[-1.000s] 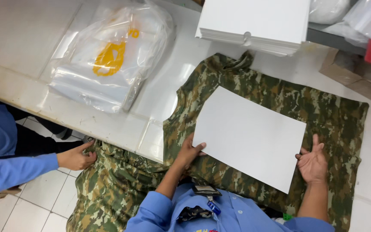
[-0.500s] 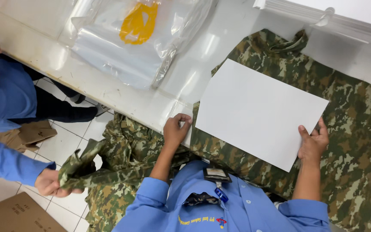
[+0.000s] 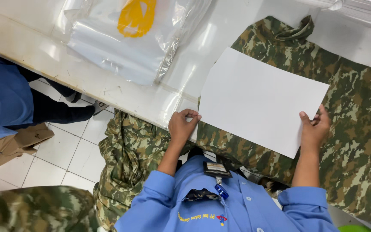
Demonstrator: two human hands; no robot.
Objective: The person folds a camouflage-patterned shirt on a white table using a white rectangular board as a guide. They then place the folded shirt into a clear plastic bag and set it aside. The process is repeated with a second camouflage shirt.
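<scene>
A white rectangular board lies tilted on a camouflage garment spread over the white table. My left hand has its fingers curled on the board's near left corner, at the garment's edge. My right hand grips the board's near right corner, thumb on top. The garment's collar points away from me. Its left part hangs off the table edge in a bunch.
A stack of clear plastic bags with a yellow mark lies on the table at the far left. More white boards are stacked at the far right. A co-worker in blue stands at the left above the tiled floor. More camouflage cloth is at bottom left.
My left hand has shifted to the board's near left corner and my right hand has closed on the right corner. The co-worker's hand holding camouflage cloth has left the view.
</scene>
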